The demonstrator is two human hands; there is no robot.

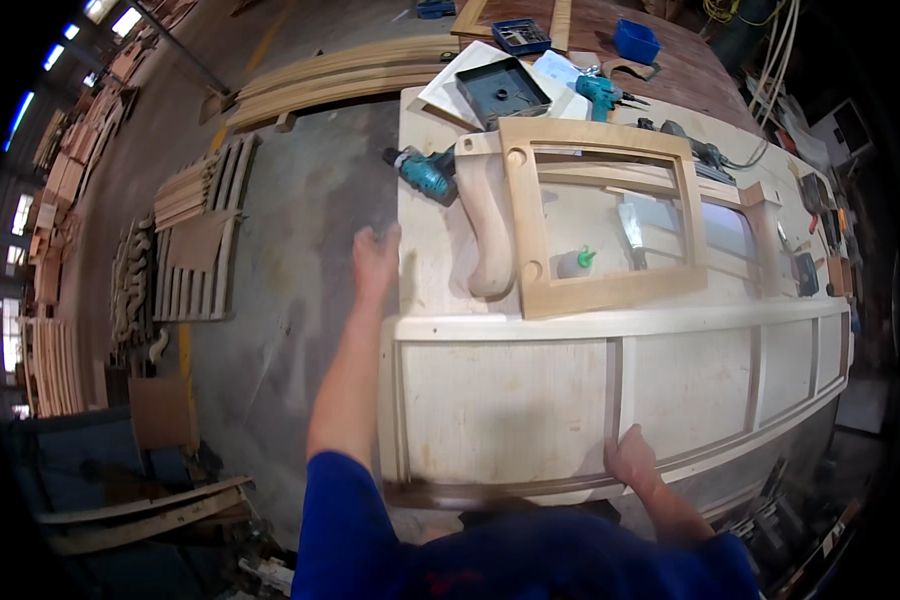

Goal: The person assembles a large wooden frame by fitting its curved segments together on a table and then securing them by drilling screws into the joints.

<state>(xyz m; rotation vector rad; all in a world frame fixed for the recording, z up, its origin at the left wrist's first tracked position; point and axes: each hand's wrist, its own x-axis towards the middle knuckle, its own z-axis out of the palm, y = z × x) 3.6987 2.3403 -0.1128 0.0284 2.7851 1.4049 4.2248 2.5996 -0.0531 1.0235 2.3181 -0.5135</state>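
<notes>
Blue short-sleeved shirt (560, 555)

The shirt is a deep, plain blue, with a small, blurred reddish mark (453, 580) low on the front. The left sleeve (342, 505) is loose and ends near the elbow. Both forearms (348, 375) are bare, and the left hand (374, 262) and right hand (632, 457) are ungloved.

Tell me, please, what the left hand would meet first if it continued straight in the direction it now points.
Most likely the teal drill, near its dark front end. However, the depth is unclear from this single view, so the left hand might pass above, below or beside it.
</notes>
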